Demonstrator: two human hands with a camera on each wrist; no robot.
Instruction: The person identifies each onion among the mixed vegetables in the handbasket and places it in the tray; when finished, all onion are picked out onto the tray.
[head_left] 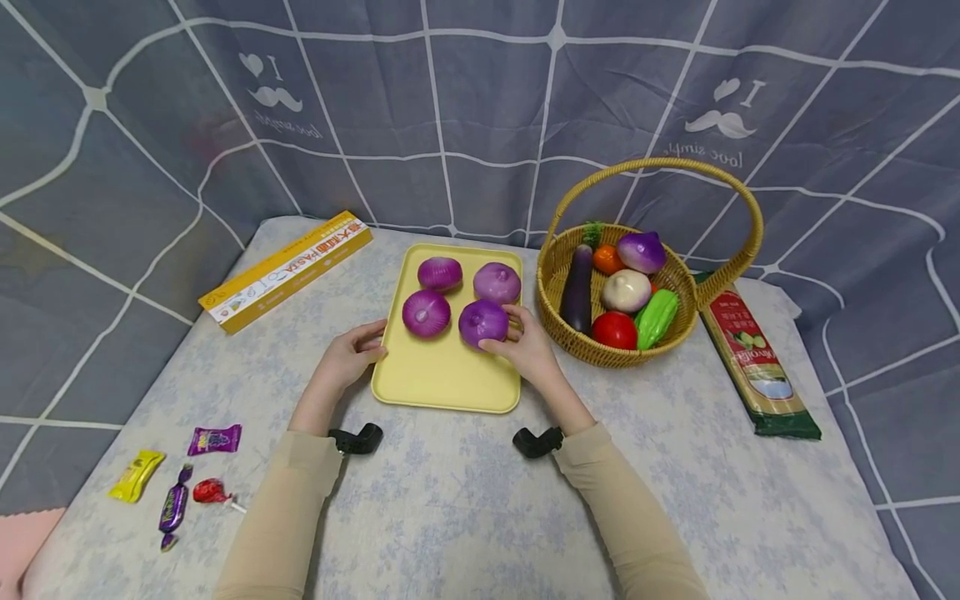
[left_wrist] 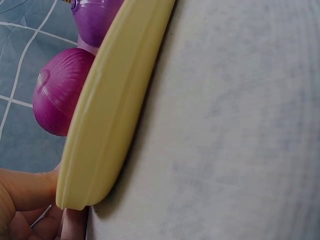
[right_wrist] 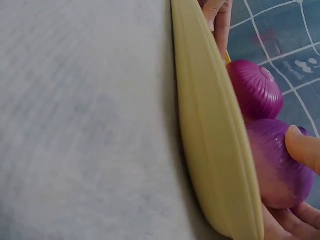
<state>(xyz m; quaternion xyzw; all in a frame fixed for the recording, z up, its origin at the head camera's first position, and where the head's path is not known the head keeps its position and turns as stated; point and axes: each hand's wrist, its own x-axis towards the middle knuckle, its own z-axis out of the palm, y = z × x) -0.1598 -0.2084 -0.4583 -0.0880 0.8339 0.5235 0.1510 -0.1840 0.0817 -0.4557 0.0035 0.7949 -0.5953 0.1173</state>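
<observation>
My right hand [head_left: 531, 348] curls its thumb and fingers round a purple onion [head_left: 482, 323] on the right half of a pale yellow tray [head_left: 442, 382]. The thumb lies across that onion in the right wrist view [right_wrist: 285, 165]. At the tray's left edge, my left hand [head_left: 347, 358] grips the rim between thumb and fingers. Three more onions sit on the tray: a magenta one [head_left: 426, 314] beside the held one, another magenta onion [head_left: 440, 273] behind, and a paler purple onion [head_left: 497, 283] at the back right.
A wicker basket [head_left: 551, 312] of toy vegetables stands right of the tray, with an olive-patterned packet [head_left: 757, 358] beyond. A long pasta box [head_left: 288, 271] lies back left. Several wrapped sweets, including a purple one [head_left: 214, 440], and a red lollipop [head_left: 210, 491] lie front left.
</observation>
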